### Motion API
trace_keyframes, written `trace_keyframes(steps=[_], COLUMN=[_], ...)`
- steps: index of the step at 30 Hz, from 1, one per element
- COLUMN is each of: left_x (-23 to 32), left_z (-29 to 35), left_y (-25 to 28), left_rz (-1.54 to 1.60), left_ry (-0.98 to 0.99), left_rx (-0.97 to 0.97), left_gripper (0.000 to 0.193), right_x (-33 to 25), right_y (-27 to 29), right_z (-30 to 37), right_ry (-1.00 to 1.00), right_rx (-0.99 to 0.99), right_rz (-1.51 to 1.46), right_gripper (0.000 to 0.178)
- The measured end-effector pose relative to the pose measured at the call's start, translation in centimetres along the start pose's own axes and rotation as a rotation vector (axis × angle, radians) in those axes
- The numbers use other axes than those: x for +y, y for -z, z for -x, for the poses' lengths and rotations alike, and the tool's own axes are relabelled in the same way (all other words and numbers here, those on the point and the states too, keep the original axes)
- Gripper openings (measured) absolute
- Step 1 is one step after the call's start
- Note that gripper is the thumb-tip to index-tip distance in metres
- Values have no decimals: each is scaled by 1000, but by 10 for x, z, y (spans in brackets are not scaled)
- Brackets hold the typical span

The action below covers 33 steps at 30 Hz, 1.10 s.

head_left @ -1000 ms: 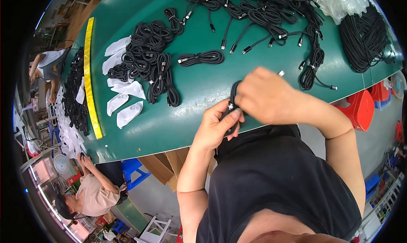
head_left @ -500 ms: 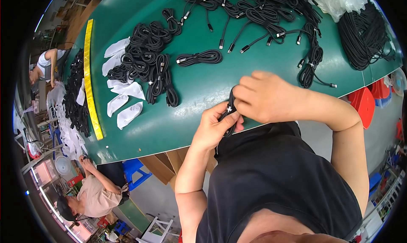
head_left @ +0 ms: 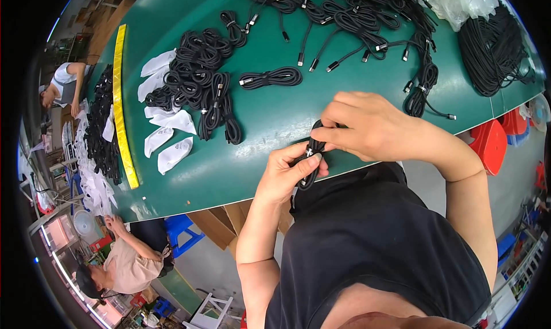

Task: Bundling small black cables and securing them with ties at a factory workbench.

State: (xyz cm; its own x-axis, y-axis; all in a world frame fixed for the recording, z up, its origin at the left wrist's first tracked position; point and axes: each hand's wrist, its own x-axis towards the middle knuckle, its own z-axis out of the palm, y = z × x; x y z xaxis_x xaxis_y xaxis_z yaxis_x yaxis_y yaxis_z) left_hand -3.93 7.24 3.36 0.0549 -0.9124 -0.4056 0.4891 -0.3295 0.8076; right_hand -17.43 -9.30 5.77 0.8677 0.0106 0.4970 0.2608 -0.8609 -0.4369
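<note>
A coiled black cable (head_left: 310,163) with a small white tie around its middle is held at the near edge of the green table (head_left: 258,168). My left hand (head_left: 291,167) grips the bundle, thumb on top beside the tie. Above it, my right hand (head_left: 359,125) pinches the bundle's upper end between thumb and fingers. Just beyond my hands lies one neatly coiled cable (head_left: 270,77). Left of that is a heap of coiled black cables (head_left: 201,65), next to several white paper pieces (head_left: 175,155).
Loose black cables with metal plugs (head_left: 344,19) cover the far side. A thick cable hank (head_left: 492,50) and clear plastic bags (head_left: 462,4) lie far right. Yellow tape (head_left: 119,99) crosses the table at left; two other people sit beyond it. Red stools (head_left: 488,148) stand at right.
My right hand has shifted slightly, its fingers now pinching the cable's upper end more visibly. The bundle in my left hand has turned a little. The person at far left has moved.
</note>
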Motion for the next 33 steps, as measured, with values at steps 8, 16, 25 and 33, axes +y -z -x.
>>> trace_keyframes(steps=[8,16,25,33], left_x=[-3,-5,-16,-25], left_z=[-3,-10,-20,-30], left_y=[-3,-9,-21,-43], left_rz=[-42,174,152,212], left_ry=[-37,-64,-40,-104], left_rx=[11,-119,-6,-14], left_gripper=[27,35,27,43], right_x=[-7,6,7,7], right_y=[-14,-11,-25,-14], right_z=[9,13,18,27], right_ry=[-22,-653,-699,-697], right_rx=[33,208,469,673], right_rz=[9,-986,-1572,-1369], right_gripper=[18,28,28,27])
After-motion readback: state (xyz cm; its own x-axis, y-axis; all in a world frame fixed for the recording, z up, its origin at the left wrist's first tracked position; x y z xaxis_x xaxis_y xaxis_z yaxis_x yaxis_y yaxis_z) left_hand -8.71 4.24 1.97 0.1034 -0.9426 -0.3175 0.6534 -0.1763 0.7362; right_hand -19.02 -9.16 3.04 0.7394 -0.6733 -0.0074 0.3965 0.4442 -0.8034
